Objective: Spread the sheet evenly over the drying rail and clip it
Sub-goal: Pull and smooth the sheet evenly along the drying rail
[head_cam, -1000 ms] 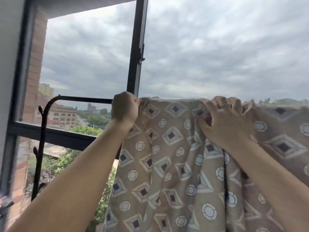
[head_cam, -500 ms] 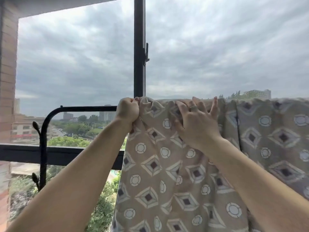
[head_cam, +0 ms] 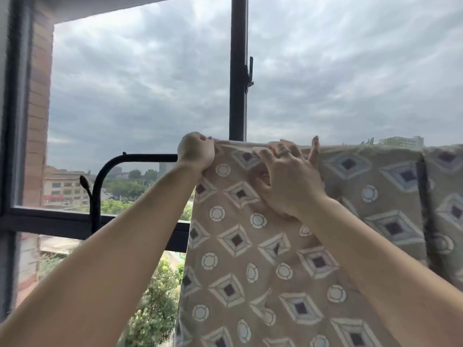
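Note:
A beige sheet (head_cam: 250, 259) with diamond and circle prints hangs over a black metal drying rail (head_cam: 145, 157) outside the window. My left hand (head_cam: 196, 152) is closed in a fist on the sheet's top left corner, at the rail. Close to its right, my right hand (head_cam: 288, 176), wearing a ring, pinches the sheet's top edge with some fingers raised. The rail under the cloth is hidden. The sheet continues to the right with a dark vertical fold (head_cam: 426, 209). No clip is visible.
A black window post (head_cam: 238, 71) with a handle stands right behind the hands. The lower window frame bar (head_cam: 62, 221) crosses at the left, beside a brick wall (head_cam: 37, 108). Trees and buildings lie far below outside.
My right hand has slid left along the top edge, closer to my left hand, which keeps its grip on the corner. The view has shifted a little.

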